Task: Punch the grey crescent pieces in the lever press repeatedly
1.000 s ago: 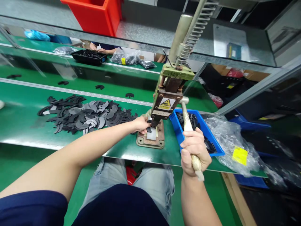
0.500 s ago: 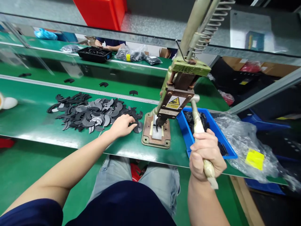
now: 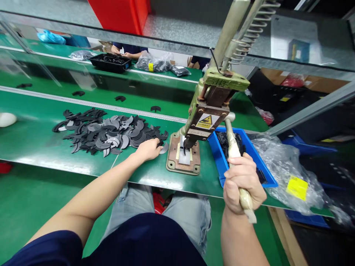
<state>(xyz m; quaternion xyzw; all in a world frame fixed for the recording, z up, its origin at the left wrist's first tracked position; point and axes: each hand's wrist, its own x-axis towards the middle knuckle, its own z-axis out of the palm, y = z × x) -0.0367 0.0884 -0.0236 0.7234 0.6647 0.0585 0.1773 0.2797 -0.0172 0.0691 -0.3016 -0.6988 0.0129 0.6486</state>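
My right hand [image 3: 244, 181] is wrapped round the taped lever handle [image 3: 233, 146] of a green hand press [image 3: 206, 118]. Under the ram, a dark curved part [image 3: 184, 148] shows on the pale plate of the press base [image 3: 171, 162]. My left hand [image 3: 149, 149] is at the right end of a pile of dark curved plastic pieces [image 3: 111, 131], just left of the base. Its fingers pinch a small black curved piece [image 3: 160, 143]. A grey curved piece [image 3: 164, 148] lies on the bench beside the fingertips.
Right of the press stands a blue bin [image 3: 251, 147] of black parts, with a clear plastic bag [image 3: 291, 170] beside it. A conveyor strip [image 3: 97, 99] carries several spaced pieces. Across it, a co-worker's hands [image 3: 120, 52] are above a black tray [image 3: 111, 63]. A metal shelf [image 3: 177, 46] crosses overhead.
My left hand has moved slightly right and lifted a black curved piece from the pile's edge. My right hand stays on the lever. The pieces on the conveyor have shifted slightly left in view.
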